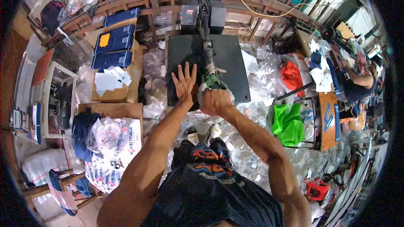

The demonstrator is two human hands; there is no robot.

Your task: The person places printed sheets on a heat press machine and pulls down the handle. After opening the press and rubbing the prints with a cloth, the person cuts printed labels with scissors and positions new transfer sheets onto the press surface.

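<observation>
My right hand [216,102] is closed around the cloth-wrapped end of a long lever handle [209,56]. The lever runs from the back of a heat press down over its flat black top [230,54]. My left hand [184,86] is over the left part of that black top, fingers spread, holding nothing. Whether its palm touches the surface I cannot tell. At the back of the press sits a control box [189,15] with a small red display. What lies under the black top is hidden.
Left, folded navy textile pieces [112,44] and white paper sheets [110,82] lie on cardboard. A printed white bag [130,141] is nearer me. Right are a green bag [288,124], an orange-red bag [290,75] and a wooden board [327,122]. Another person [357,85] works far right. Plastic scraps litter the floor.
</observation>
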